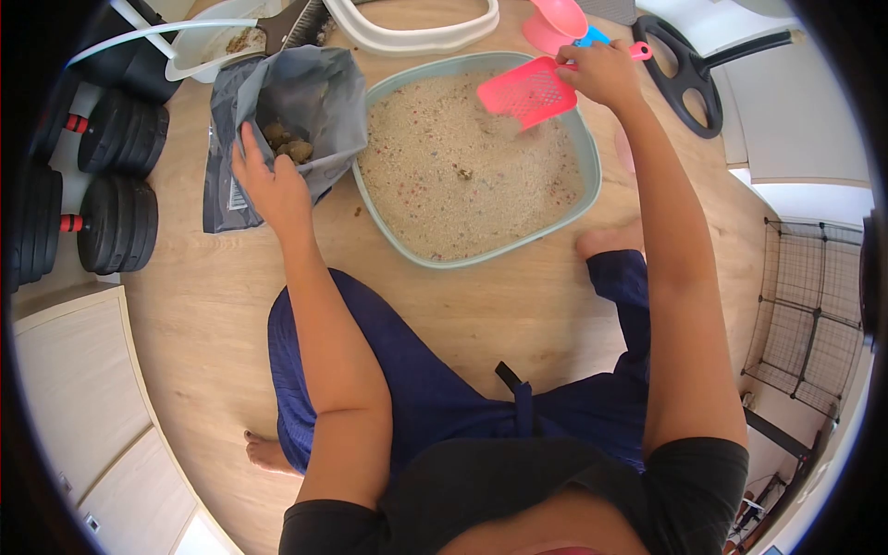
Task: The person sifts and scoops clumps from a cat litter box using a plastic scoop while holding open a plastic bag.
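Observation:
My right hand grips the handle of a pink slotted litter scoop, tilted over the far right part of the litter box. Pale litter fills the box, and some blurs beneath the scoop as if falling. A small dark clump lies on the litter near the middle. On the left, my left hand rests on the near rim of a grey plastic bag, its fingers partly inside. The bag's mouth stands open, with brown clumps inside. Whether my left fingers pinch the plastic is hard to see.
A white rim frame lies behind the box, beside a pink cup. Black dumbbells stand along the left. At far right are a black base with a pole and a wire grid. A dustpan and brush lie behind the bag.

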A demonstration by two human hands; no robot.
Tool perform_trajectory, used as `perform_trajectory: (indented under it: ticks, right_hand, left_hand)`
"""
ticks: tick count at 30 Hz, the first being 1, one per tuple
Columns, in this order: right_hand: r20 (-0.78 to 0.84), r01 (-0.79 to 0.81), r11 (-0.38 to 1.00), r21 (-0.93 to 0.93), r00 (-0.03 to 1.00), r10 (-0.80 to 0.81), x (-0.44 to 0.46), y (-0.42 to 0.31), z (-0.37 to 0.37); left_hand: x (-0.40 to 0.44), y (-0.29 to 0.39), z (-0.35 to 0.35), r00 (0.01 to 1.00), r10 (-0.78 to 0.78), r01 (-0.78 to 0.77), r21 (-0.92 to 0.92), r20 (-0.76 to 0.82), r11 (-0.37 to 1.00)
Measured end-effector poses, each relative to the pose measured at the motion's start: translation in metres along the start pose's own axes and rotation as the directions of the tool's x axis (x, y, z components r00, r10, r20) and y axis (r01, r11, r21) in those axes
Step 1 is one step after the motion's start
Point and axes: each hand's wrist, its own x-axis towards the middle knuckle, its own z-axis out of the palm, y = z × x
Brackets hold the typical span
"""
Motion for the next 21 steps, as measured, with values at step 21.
perform_trajectory:
  ticks: [21]
  right_hand:
    - [0.319, -0.387, 0.834, 0.393, 0.908, 0.271, -0.015, 0.025, 0.086]
  left_hand:
    - [-0.001, 0.006, 0.0, 0.998, -0.052, 0.053, -0.021, 0.018, 0.998]
